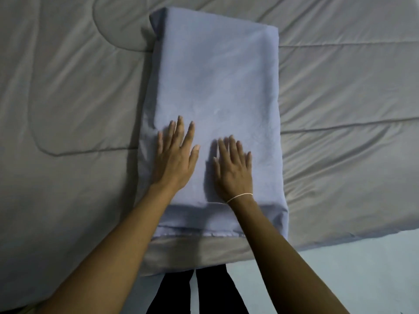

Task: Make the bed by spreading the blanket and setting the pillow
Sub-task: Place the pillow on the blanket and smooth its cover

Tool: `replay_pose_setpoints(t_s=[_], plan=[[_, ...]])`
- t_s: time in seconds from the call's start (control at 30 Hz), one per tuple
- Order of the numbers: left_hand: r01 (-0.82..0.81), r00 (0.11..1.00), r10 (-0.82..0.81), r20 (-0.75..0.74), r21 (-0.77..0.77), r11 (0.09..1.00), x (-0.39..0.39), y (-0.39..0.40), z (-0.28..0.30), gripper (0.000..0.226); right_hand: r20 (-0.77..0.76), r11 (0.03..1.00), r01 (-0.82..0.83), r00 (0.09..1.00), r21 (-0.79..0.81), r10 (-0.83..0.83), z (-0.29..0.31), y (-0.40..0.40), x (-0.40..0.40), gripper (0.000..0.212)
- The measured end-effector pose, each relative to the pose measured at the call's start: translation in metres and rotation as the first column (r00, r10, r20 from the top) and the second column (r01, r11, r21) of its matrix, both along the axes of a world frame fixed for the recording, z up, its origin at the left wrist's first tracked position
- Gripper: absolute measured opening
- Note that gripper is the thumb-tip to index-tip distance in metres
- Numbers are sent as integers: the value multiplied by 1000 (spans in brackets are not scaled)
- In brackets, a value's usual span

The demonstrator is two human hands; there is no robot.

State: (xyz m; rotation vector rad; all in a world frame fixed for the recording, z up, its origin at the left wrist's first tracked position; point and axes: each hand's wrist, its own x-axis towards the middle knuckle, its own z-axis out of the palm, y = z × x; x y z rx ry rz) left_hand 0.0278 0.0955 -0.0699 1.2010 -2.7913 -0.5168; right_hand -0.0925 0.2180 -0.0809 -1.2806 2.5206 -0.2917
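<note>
A blue-grey pillow (217,82) lies lengthwise on the grey quilted blanket (74,87), its near end close to the bed's edge. My left hand (175,155) lies flat on the pillow's near left part, fingers straight and slightly spread. My right hand (233,164) presses flat beside it on the pillow, fingers straight, with a thin white band round the wrist. The blanket is spread across the bed with soft creases and stitched lines.
The blanket's near edge (340,236) runs along the bed side, with pale floor (362,275) beyond it at the lower right. My dark trouser legs (197,291) stand against the bed's edge below the pillow.
</note>
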Motion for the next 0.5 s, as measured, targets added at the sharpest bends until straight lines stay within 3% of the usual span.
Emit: replay_pose_setpoints(t_s=[0.07,0.17,0.27,0.33,0.4,0.5], plan=[[9,995,-2,100,-71,997,5,-12,-22,61,-69,999,24,997,35,-22,-20,5,-31,59],[30,994,-18,104,-110,994,19,-14,-34,59,-164,991,124,980,42,-115,-35,35,-75,60],[-90,989,106,99,-160,983,7,-16,-30,59,-112,938,346,933,20,-342,-34,49,-111,67],[-135,987,148,66,-173,976,-17,-26,-26,61,-85,916,399,912,-39,-401,-26,38,-128,69],[-96,994,106,42,-193,977,-55,-46,-24,61,-99,940,312,940,-141,-327,-19,-1,-135,66],[-83,992,102,81,-205,975,-91,-78,-30,60,-137,978,19,989,-210,-49,-19,-82,-124,60]])
